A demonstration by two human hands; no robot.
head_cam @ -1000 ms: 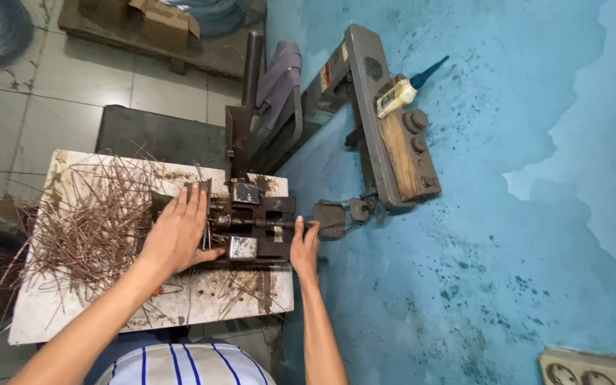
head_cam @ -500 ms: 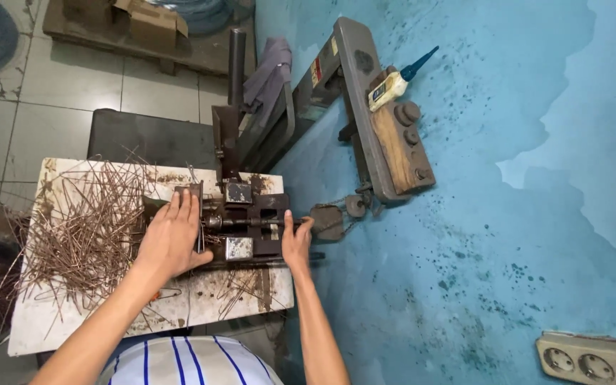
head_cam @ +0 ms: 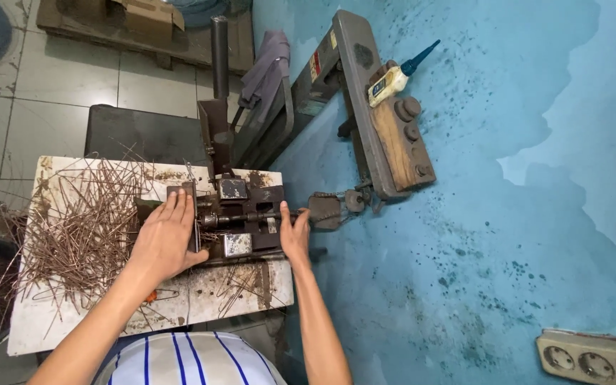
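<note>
**Wire at the bending jig, pile still large**

Blue stained wall backs a white bench (head_cam: 51, 328). Left hand (head_cam: 162, 239) lies flat, fingers spread, pressing a wire (head_cam: 195, 232) against the small metal jig (head_cam: 240, 217); right hand (head_cam: 295, 235) is curled around its spindle end. Many loose wires (head_cam: 80, 228) wait alongside, crowding the left.

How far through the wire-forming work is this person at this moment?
Done: a few bent wire pieces lie on the table in front of the machine. In hand: the left hand presses on the small metal bending machine, and the right hand is at its right end. Left: a big pile of straight wires beside it.
</note>
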